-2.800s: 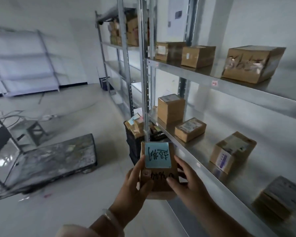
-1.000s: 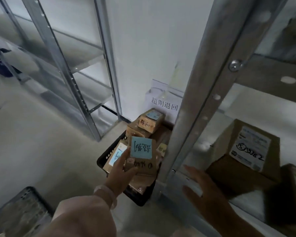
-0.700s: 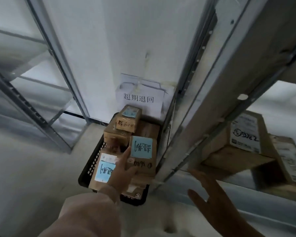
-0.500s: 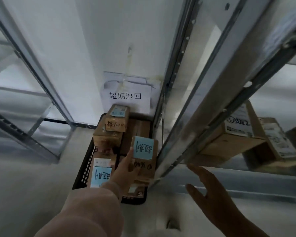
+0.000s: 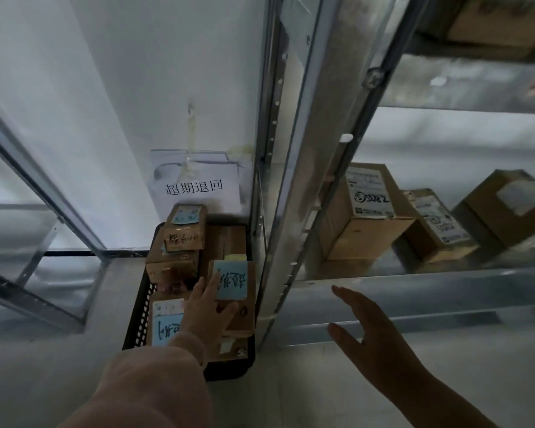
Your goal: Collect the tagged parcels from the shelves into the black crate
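The black crate (image 5: 138,319) stands on the floor against the wall, left of a metal shelf post. Several brown parcels with blue tags lie in it. My left hand (image 5: 206,310) grips a brown parcel with a blue tag (image 5: 235,284) and holds it low over the crate's right side, above other parcels. My right hand (image 5: 371,332) hovers open to the right, in front of the lowest shelf edge, holding nothing.
A white paper sign (image 5: 195,185) hangs on the wall behind the crate. The shelf post (image 5: 306,180) rises right beside the crate. Three untagged cardboard boxes (image 5: 362,211) sit on the low shelf at right. Another rack frame (image 5: 44,193) stands at left.
I have walked from the shelf to the crate. My right hand let go of the tagged parcel; my left hand alone has brought it down over the crate's right side.
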A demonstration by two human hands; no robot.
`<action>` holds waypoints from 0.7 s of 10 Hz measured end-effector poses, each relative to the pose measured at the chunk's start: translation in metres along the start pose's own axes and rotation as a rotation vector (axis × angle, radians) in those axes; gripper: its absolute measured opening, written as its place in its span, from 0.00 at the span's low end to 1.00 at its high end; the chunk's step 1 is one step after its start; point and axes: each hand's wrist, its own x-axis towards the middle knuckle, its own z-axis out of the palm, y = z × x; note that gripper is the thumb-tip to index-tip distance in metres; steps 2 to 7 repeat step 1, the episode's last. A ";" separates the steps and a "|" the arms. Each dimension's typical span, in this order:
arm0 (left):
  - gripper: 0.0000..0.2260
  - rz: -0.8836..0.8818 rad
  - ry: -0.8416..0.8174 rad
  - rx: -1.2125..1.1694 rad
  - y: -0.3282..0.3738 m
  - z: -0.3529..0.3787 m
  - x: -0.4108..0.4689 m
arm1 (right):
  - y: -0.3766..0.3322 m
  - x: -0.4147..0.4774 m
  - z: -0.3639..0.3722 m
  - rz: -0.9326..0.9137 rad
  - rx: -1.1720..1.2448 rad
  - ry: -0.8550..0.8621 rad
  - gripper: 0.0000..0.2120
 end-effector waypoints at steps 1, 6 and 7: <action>0.35 -0.033 0.067 0.012 0.006 -0.001 -0.011 | 0.004 -0.011 -0.009 0.006 0.012 -0.026 0.30; 0.35 -0.033 0.067 0.012 0.006 -0.001 -0.011 | 0.004 -0.011 -0.009 0.006 0.012 -0.026 0.30; 0.35 -0.033 0.067 0.012 0.006 -0.001 -0.011 | 0.004 -0.011 -0.009 0.006 0.012 -0.026 0.30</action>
